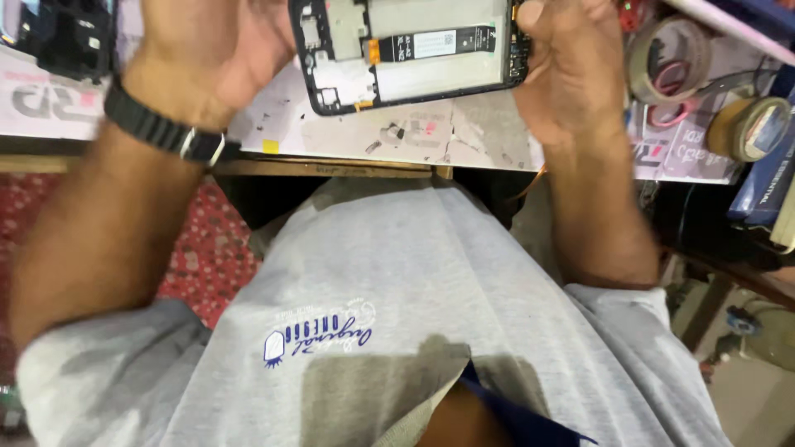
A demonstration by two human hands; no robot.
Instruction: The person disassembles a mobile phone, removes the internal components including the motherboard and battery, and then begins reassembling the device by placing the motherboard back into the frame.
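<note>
1. Opened black smartphone with bare inner frame and ribbon cable [410, 50]: we hold it by both ends above the white work mat [464, 136].
2. Our left hand [219, 45] cups one end; our right hand [567, 70] curls closed round the other.
3. Its back is already off, though internals remain fitted.
4. Right of the phone lie tape rolls [749, 124].

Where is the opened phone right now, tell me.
In the head view the opened phone sits at top centre, held over the white work mat between the left hand and the right hand, left of the tape rolls.
</note>
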